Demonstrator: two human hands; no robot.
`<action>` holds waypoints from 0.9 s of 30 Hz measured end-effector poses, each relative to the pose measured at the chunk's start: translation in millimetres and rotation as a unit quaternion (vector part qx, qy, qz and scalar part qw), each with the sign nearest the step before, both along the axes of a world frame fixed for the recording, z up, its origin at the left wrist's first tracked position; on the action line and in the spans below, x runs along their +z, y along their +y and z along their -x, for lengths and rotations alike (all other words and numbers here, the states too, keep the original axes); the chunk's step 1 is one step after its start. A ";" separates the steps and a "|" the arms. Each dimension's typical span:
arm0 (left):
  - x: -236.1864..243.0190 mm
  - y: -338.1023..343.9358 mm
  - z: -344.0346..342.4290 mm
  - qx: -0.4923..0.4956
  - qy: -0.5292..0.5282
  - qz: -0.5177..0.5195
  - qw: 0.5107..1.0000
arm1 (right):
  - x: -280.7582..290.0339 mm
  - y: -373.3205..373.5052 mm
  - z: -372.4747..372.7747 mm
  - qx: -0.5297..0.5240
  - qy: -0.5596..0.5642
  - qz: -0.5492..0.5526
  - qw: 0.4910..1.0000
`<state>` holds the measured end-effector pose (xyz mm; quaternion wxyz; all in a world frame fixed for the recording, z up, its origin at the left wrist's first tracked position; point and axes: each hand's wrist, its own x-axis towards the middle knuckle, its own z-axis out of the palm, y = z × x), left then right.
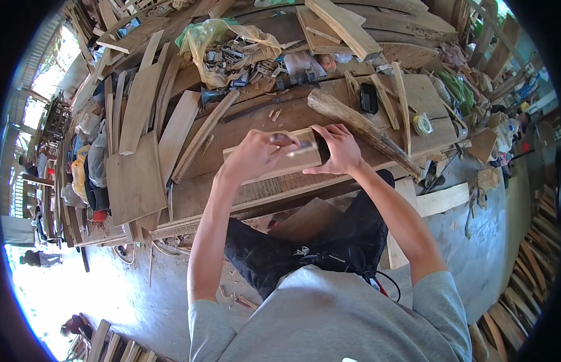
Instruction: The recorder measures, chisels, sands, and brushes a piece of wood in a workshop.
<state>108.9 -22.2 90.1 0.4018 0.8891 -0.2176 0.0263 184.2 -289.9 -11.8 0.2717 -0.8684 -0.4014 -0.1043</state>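
Observation:
A short pale wooden board (302,158) lies across the near part of the workbench. My left hand (256,155) is above its left half, fingers closed round a small tool (283,139) with a rounded brown part. The tool's light, shiny end is smeared by motion over the board, so its kind is unclear. At the board's right end is my right hand (339,149), thumb on the near edge and fingers on the far edge, gripping it. A dark gap shows between the palm and the board's end.
A thick rough stick (365,133) lies diagonally beyond my right hand. Further back are a plastic bag of metal hardware (223,57), a black tray (369,98) and a tape roll (422,124). Loose planks (179,136) and a flat panel (135,181) cover the left side.

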 end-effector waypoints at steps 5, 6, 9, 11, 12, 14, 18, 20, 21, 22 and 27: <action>8.4 13.8 1.4 0.035 0.054 -0.063 0.996 | -2.4 0.4 -0.2 -0.015 0.001 0.015 1.000; 8.6 14.6 2.1 0.071 0.040 -0.068 0.994 | -2.7 0.4 -0.4 -0.008 -0.010 0.004 1.000; 6.4 17.0 12.3 0.057 0.035 -0.054 0.996 | -2.9 0.0 -0.8 -0.004 -0.018 0.006 1.000; 3.5 20.1 23.4 0.006 0.051 -0.034 0.998 | -2.6 -0.3 -0.6 -0.002 0.006 0.010 1.000; 2.7 23.7 27.8 0.013 0.033 -0.027 0.999 | -2.4 -0.5 -0.4 0.000 0.000 0.003 1.000; 1.2 32.1 36.1 0.087 0.021 -0.073 0.993 | -1.8 -0.5 0.2 -0.010 0.003 0.011 1.000; -2.6 46.6 47.7 0.152 0.007 -0.068 0.986 | -1.2 0.1 0.6 -0.010 -0.016 0.005 1.000; -4.6 53.8 52.3 0.102 -0.030 -0.015 0.994 | -1.5 0.5 -0.2 -0.004 0.000 0.002 1.000; -6.1 56.4 54.9 0.038 -0.028 0.020 0.999 | -1.7 0.6 -0.3 0.001 -0.010 -0.008 1.000; -5.3 62.9 57.7 0.127 0.033 -0.045 0.990 | -1.8 0.4 -0.3 -0.002 -0.008 -0.001 1.000; -4.3 82.5 67.0 0.199 0.029 -0.084 0.976 | -1.5 -0.2 0.6 -0.007 -0.017 0.009 1.000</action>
